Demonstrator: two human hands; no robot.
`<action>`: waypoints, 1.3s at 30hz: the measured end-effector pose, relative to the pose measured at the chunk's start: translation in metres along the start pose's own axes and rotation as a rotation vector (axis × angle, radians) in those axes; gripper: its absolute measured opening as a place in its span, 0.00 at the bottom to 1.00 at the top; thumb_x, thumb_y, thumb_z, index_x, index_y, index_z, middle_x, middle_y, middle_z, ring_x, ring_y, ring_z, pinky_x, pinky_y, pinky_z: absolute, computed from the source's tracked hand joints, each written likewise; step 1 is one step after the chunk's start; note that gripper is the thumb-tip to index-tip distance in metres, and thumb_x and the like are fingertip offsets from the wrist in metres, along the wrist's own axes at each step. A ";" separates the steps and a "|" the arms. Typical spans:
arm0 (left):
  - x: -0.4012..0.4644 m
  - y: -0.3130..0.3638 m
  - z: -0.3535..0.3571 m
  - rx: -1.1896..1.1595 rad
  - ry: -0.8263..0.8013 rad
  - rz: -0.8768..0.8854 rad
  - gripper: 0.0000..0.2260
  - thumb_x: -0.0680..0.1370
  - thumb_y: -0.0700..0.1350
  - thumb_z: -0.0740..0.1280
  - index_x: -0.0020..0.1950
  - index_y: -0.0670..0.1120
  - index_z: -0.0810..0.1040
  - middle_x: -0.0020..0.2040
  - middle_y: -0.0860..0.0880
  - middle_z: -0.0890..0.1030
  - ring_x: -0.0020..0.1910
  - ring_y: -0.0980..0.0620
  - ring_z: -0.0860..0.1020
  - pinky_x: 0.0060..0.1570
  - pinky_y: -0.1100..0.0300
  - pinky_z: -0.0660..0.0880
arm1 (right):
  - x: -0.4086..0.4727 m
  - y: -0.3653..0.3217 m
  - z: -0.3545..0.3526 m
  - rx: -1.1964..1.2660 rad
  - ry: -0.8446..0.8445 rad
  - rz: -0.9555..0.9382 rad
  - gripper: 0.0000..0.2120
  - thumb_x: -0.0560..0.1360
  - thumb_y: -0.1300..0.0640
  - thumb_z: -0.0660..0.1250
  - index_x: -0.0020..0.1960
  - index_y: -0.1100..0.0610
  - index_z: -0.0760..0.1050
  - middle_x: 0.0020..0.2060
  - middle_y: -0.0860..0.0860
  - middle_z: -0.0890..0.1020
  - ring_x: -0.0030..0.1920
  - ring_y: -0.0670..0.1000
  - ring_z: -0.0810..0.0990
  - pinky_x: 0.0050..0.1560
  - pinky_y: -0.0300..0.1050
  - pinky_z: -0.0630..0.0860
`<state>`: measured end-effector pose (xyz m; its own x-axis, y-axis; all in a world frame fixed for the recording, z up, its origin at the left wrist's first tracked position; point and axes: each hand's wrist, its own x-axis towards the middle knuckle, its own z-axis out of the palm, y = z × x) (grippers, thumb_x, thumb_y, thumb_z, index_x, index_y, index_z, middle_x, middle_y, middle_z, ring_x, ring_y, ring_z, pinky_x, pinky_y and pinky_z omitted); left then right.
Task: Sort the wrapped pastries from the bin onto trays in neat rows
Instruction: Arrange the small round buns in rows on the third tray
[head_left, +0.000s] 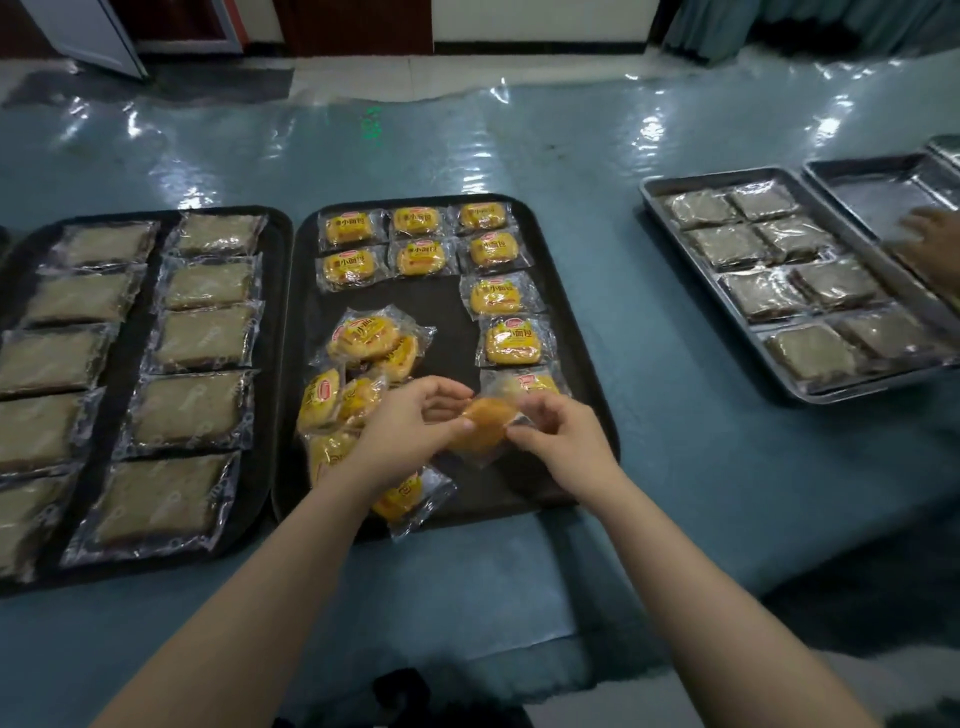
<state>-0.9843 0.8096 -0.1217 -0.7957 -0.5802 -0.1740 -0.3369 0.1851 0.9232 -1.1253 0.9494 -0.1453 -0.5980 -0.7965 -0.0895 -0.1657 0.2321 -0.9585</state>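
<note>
Both hands pinch one wrapped bun (485, 423) between them: the left hand (410, 426) curls its thumb and fingers round the bun's left edge, and the right hand (558, 434) nips the clear wrapper at its right end. The bun hangs just above the near part of the black tray (587, 384), printed face turned away, so only plain crust shows through the film. Its long axis runs roughly left to right between the two grips, slightly tilted.

The open slot lies just beyond the right hand's fingers. There the right column (498, 296) of buns runs down the tray towards the person, and its nearest bun (530, 382) sits right behind the held one, partly hidden by it. The right hand is the nearer to that column, so it probably does the placing, and the bun likely needs flipping label-up first to match the rest.

Left of the hands a loose heap (363, 358) of buns waits unsorted on the same tray, touching the left wrist. Two tidy rows (415, 239) fill the far end.

Further out, a second black tray (270, 291) on the left holds flat brown pastries in columns. A steel tray (654, 208) on the right holds more, where another person's hand (930, 239) reaches in.
</note>
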 end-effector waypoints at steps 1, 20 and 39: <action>0.001 -0.001 0.003 0.036 -0.043 -0.009 0.16 0.70 0.40 0.74 0.54 0.53 0.76 0.50 0.57 0.81 0.47 0.65 0.79 0.44 0.71 0.75 | -0.002 0.004 -0.004 0.039 0.021 0.025 0.10 0.70 0.67 0.73 0.47 0.55 0.81 0.41 0.48 0.85 0.43 0.44 0.82 0.46 0.37 0.77; -0.006 -0.034 0.074 0.650 -0.130 0.162 0.14 0.77 0.50 0.65 0.62 0.50 0.76 0.57 0.52 0.78 0.53 0.55 0.76 0.51 0.61 0.71 | -0.017 0.047 -0.034 -0.194 0.166 0.321 0.17 0.73 0.66 0.69 0.57 0.49 0.74 0.56 0.51 0.79 0.54 0.50 0.78 0.54 0.47 0.77; -0.001 -0.029 0.026 0.500 0.071 0.083 0.10 0.78 0.42 0.63 0.57 0.51 0.79 0.47 0.57 0.80 0.40 0.67 0.74 0.37 0.74 0.67 | -0.003 0.052 -0.012 -0.909 -0.160 -0.112 0.25 0.81 0.45 0.54 0.77 0.44 0.53 0.78 0.48 0.49 0.77 0.50 0.42 0.72 0.50 0.41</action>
<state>-0.9867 0.8258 -0.1573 -0.7996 -0.5968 -0.0675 -0.4875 0.5793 0.6532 -1.1418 0.9706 -0.1921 -0.4374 -0.8925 -0.1103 -0.8072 0.4437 -0.3892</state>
